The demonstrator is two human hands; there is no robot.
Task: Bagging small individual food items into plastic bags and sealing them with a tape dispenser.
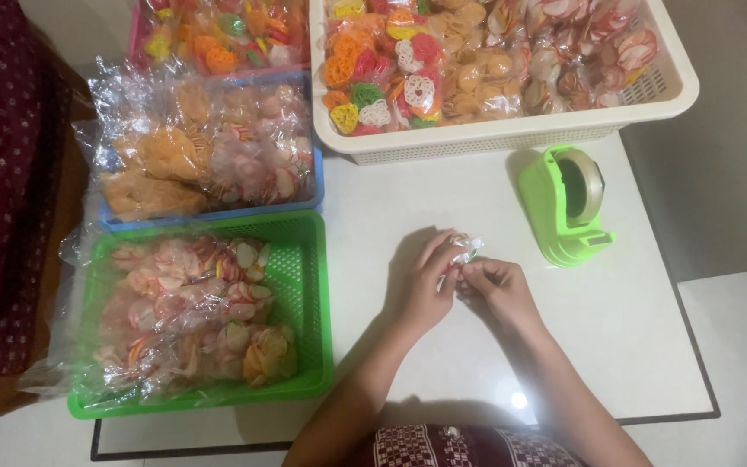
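Small clear plastic packet of colourful crackers [462, 251], pinched between both hands above the white tabletop [443, 199], just in front of the body. Left hand [425, 281] curled around the packet from the near-left side, fingers folded over its top, thumb tucked against it. Right hand [496, 290] closed on the packet's right edge, fingertips meeting those of the left hand. Only a sliver of the packet visible between the fingers; contents hard to make out beyond hints of red, white and green.

Just to the right of the hands, near but not touching: bright green plastic tape dispenser [564, 207] with a roll of clear tape, standing on the tabletop. Beyond the hands, at the table's far edge: large cream plastic basket [512, 134] filled with bags of orange, pink, green and beige crackers. To the left, well apart from the hands: green plastic mesh basket [309, 294] holding clear bags of pink-and-white crackers. Behind it, blue plastic basket [218, 212] with bags of orange and pinkish crackers, and farther back a pink basket [136, 35] with mixed-colour crackers, only partly in view.
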